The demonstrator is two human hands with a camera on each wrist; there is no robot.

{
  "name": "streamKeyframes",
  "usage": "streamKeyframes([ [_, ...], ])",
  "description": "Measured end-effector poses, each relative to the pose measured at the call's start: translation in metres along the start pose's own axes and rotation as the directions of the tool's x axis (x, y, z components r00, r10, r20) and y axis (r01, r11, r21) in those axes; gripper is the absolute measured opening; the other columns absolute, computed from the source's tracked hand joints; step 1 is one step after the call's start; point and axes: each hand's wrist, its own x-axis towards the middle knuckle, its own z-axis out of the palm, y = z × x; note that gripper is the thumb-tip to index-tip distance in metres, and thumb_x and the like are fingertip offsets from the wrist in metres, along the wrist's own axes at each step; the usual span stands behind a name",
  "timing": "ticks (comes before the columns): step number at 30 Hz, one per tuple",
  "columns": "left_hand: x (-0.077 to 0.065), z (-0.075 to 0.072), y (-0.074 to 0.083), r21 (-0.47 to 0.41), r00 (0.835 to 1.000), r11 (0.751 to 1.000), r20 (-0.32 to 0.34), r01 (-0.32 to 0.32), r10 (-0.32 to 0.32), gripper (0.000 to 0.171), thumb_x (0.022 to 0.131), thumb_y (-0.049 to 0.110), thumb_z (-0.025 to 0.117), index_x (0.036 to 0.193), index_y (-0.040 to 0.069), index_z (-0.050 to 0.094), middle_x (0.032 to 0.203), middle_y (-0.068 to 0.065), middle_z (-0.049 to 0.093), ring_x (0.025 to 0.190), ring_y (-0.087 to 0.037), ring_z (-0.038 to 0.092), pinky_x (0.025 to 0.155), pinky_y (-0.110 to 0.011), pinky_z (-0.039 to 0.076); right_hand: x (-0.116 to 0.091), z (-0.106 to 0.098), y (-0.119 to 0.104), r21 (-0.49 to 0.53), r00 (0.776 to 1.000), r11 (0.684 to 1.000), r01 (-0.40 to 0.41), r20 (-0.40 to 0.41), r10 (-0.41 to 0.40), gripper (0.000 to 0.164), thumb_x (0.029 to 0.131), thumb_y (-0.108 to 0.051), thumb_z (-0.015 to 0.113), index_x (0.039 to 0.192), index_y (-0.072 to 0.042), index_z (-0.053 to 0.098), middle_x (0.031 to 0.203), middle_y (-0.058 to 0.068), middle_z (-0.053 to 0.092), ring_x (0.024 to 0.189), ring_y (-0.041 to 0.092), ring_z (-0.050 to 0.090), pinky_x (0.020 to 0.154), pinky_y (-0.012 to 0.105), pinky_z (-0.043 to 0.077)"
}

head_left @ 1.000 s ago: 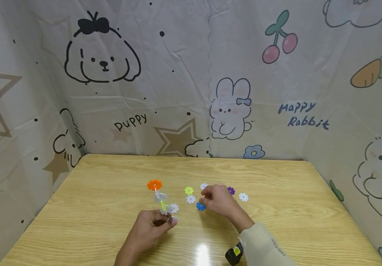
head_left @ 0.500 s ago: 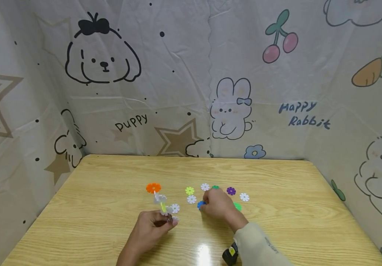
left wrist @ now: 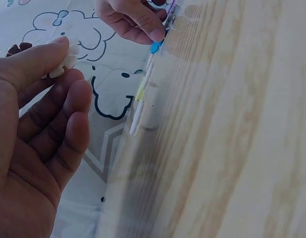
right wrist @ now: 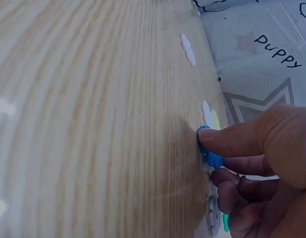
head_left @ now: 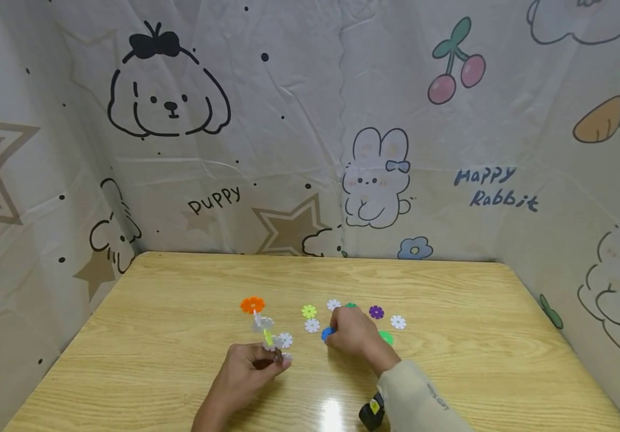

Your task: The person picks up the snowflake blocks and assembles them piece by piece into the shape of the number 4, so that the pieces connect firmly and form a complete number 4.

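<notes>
My left hand (head_left: 242,372) pinches the near end of a joined chain of flower-shaped interlocking discs, held over the table. A white disc (left wrist: 70,58) shows by the thumb tip in the left wrist view. Farther along the chain come a yellow disc (head_left: 268,336), more whitish ones and an orange disc (head_left: 253,305) at the far end. My right hand (head_left: 353,330) is down at the loose discs, its thumb on a blue disc (right wrist: 212,157) with the fingers curled behind it. In the right wrist view the blue disc stands tilted close at the tabletop.
On the wooden table (head_left: 143,336), loose discs lie around the right hand: yellow-green (head_left: 309,311), white (head_left: 312,325), purple (head_left: 376,312), bright green (head_left: 386,338) and others. A black device (head_left: 372,413) sits by the right sleeve. A printed cloth (head_left: 288,120) hangs behind the table.
My right hand has come down onto the blue disc and now pinches it, uncovering the green discs beside it. My left hand keeps its hold on the chain, nearly still.
</notes>
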Motion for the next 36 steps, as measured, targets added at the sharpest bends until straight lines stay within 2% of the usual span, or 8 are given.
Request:
streamKeyframes([
  [5, 0.0, 0.0, 0.0, 0.021, 1.0, 1.0, 0.007, -0.003, 0.003, 0.019, 0.091, 0.028, 0.076, 0.082, 0.011, 0.08, 0.083, 0.01, 0.072, 0.07, -0.007, 0.064, 0.063, -0.028, 0.055, -0.004, -0.001, 0.004, 0.053, 1.0, 0.998, 0.019, -0.005, -0.019, 0.019, 0.078, -0.014, 0.084, 0.081, -0.008, 0.066, 0.078, -0.002, 0.058, 0.071, 0.015, 0.052, 0.062, 0.031, 0.048],
  [12, 0.001, 0.001, 0.0, 0.035, 0.999, 0.999, 0.028, -0.025, 0.024, 0.019, 0.091, 0.028, 0.076, 0.083, 0.011, 0.08, 0.083, 0.01, 0.072, 0.068, -0.006, 0.063, 0.061, -0.027, 0.054, -0.011, -0.006, 0.008, 0.148, 0.998, 0.988, 0.047, 0.029, -0.052, 0.01, 0.08, -0.008, 0.081, 0.081, -0.005, 0.072, 0.081, -0.001, 0.061, 0.076, 0.016, 0.054, 0.067, 0.034, 0.051],
  [15, 0.003, 0.001, 0.0, 0.063, 0.999, 0.997, 0.043, -0.032, 0.029, 0.02, 0.091, 0.03, 0.075, 0.083, 0.012, 0.08, 0.082, 0.012, 0.071, 0.066, -0.005, 0.061, 0.06, -0.027, 0.053, -0.014, -0.008, 0.009, 0.184, 0.996, 0.982, 0.045, 0.061, -0.058, 0.009, 0.083, -0.008, 0.079, 0.078, -0.005, 0.073, 0.076, -0.002, 0.062, 0.071, 0.015, 0.054, 0.063, 0.032, 0.049],
  [19, 0.004, 0.002, 0.001, 0.082, 0.998, 0.996, 0.059, -0.033, 0.028, 0.021, 0.092, 0.031, 0.074, 0.084, 0.013, 0.08, 0.082, 0.013, 0.071, 0.065, -0.005, 0.059, 0.06, -0.027, 0.053, -0.017, -0.008, 0.013, 0.211, 0.993, 0.975, 0.069, 0.077, -0.087, 0.016, 0.086, -0.009, 0.077, 0.07, -0.008, 0.071, 0.064, -0.005, 0.06, 0.059, 0.011, 0.05, 0.054, 0.026, 0.042],
  [23, 0.006, 0.003, 0.004, 0.09, 0.998, 0.996, 0.062, -0.026, 0.02, 0.02, 0.092, 0.03, 0.074, 0.084, 0.013, 0.08, 0.081, 0.014, 0.071, 0.065, -0.005, 0.059, 0.06, -0.027, 0.053, -0.019, -0.01, 0.014, 0.245, 0.993, 0.967, 0.076, 0.067, -0.095, 0.019, 0.086, -0.01, 0.074, 0.068, -0.009, 0.069, 0.061, -0.006, 0.058, 0.056, 0.01, 0.047, 0.051, 0.025, 0.038],
  [27, 0.007, 0.004, 0.005, 0.103, 0.998, 0.994, 0.054, -0.028, 0.023, 0.019, 0.091, 0.029, 0.076, 0.082, 0.013, 0.08, 0.075, 0.014, 0.068, 0.061, -0.005, 0.057, 0.056, -0.027, 0.052, -0.023, -0.014, 0.012, 0.288, 0.994, 0.954, 0.086, 0.034, -0.1, 0.018, 0.086, -0.012, 0.072, 0.068, -0.01, 0.068, 0.064, -0.005, 0.058, 0.059, 0.011, 0.049, 0.052, 0.026, 0.04],
  [31, 0.009, 0.006, 0.006, 0.115, 0.998, 0.991, 0.037, -0.064, 0.06, 0.016, 0.09, 0.027, 0.077, 0.081, 0.013, 0.08, 0.071, 0.015, 0.065, 0.059, -0.004, 0.054, 0.055, -0.026, 0.05, -0.027, -0.018, 0.007, 0.321, 0.992, 0.939, 0.123, -0.003, -0.128, 0.018, 0.087, -0.013, 0.07, 0.07, -0.008, 0.068, 0.066, -0.005, 0.059, 0.06, 0.011, 0.049, 0.052, 0.026, 0.04],
  [36, 0.011, 0.01, 0.007, 0.12, 0.992, 0.985, 0.022, -0.126, 0.124, 0.014, 0.089, 0.024, 0.077, 0.081, 0.014, 0.079, 0.071, 0.015, 0.064, 0.059, -0.002, 0.054, 0.054, -0.025, 0.05, -0.035, -0.024, -0.004, 0.385, 0.989, 0.912, 0.14, -0.018, -0.144, 0.018, 0.086, -0.012, 0.067, 0.069, -0.006, 0.067, 0.061, -0.006, 0.056, 0.053, 0.007, 0.042, 0.048, 0.023, 0.034],
])
